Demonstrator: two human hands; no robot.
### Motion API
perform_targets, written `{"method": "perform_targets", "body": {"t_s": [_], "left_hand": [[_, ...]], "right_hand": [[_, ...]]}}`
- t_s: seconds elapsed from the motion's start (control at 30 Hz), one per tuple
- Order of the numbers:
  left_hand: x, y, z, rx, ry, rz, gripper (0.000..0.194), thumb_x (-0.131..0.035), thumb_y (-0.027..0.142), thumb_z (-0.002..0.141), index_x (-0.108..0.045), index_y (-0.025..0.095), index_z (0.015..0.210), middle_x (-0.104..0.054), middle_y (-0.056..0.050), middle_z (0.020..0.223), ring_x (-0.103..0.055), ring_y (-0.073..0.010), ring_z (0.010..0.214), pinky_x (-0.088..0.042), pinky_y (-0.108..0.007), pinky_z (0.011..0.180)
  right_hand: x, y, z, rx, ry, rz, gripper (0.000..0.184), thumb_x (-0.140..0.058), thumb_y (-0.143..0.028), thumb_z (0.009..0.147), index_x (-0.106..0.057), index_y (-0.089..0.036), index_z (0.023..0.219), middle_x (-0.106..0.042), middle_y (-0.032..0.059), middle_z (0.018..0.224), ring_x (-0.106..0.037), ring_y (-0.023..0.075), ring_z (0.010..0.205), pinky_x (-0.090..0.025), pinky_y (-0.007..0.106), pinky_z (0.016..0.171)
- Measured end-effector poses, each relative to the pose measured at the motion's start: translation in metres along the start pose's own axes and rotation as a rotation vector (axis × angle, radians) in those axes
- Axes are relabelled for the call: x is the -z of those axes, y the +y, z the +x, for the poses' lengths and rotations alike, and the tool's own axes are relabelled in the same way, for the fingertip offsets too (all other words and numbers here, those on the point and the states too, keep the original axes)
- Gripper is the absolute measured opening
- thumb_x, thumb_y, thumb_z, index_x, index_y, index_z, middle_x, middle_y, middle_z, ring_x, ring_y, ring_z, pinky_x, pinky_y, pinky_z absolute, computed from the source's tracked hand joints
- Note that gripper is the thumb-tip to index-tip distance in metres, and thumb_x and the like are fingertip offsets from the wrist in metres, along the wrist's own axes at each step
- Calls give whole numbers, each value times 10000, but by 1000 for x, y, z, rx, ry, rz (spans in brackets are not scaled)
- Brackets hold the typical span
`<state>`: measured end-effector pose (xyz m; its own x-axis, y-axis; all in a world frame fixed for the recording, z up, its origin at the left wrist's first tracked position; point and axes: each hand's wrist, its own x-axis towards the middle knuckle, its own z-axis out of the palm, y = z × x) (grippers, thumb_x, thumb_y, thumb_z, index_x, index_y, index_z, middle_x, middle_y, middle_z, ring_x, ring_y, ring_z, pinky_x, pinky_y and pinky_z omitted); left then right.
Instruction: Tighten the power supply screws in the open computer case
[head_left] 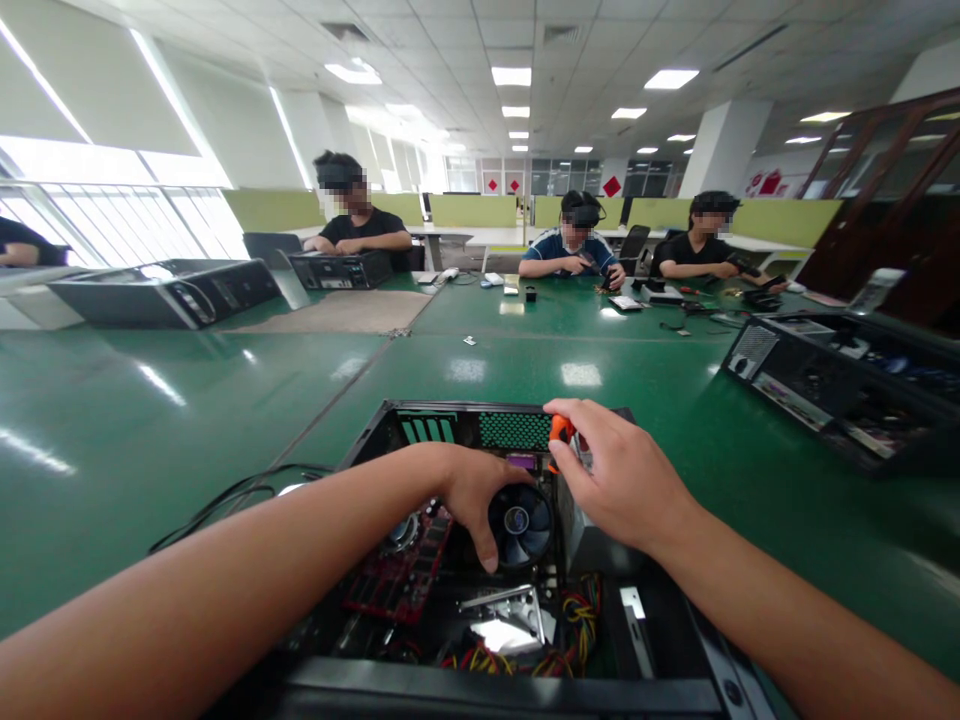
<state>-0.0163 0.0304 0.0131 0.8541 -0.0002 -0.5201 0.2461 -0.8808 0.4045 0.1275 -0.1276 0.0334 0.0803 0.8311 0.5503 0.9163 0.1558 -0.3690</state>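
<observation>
An opened black computer case (487,697) lies on the bench in front of me. My left hand (472,490) reaches into it, with thumb and fingers around the edge of a round black cooling fan (519,522). My right hand (626,470) is closed on a screwdriver (559,430) with an orange and black handle, held upright near the rear wall of the case; its tip is hidden. A red circuit card (401,570) sits left of the fan, under my left forearm. The grey power supply (600,542) lies below my right hand. Red, yellow and black wires (581,615) bunch near the front.
Black cables (217,505) lie left of the case. Other computer cases stand at the right (847,380) and far left (169,290). Across the green bench (322,365), several people work on parts. A small white piece (469,341) lies mid-bench.
</observation>
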Motion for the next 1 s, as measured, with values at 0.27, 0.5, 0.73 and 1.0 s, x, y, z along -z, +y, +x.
{"method": "perform_targets", "body": {"t_s": [0.27,0.5,0.73,1.0], "left_hand": [[2,3,-2,2,3,-8,1086,-749,612,407,-352,233,1344,-499,-80,1302,-487,-282,1160,-357,-382,1002],[1,4,-3,22,-4,-25,1103,-755,592,409,-330,216,1356,-477,-88,1325,-462,-297,1185,-333,-400,1020],[1,6,-3,38,10,-2,1118,-751,590,410,-314,206,1365,-432,-96,1365,-398,-332,1236,-298,-443,1037],[2,4,-2,17,-7,-17,1102,-744,613,411,-331,229,1358,-478,-83,1327,-462,-291,1188,-340,-390,1016]], "right_hand": [[-1,1,0,3,-15,-16,294,-524,-304,886,-535,-176,1150,-581,73,1134,-589,198,963,-485,418,818],[-2,2,1,-5,-30,-15,261,-524,-332,882,-563,-161,1075,-609,56,1036,-601,177,890,-491,391,777],[1,0,1,-11,-21,-6,211,-559,-382,835,-599,-229,974,-628,39,868,-600,192,799,-464,341,727],[1,-2,1,-33,3,5,236,-528,-309,875,-556,-161,1056,-611,43,972,-598,172,853,-485,368,750]]}}
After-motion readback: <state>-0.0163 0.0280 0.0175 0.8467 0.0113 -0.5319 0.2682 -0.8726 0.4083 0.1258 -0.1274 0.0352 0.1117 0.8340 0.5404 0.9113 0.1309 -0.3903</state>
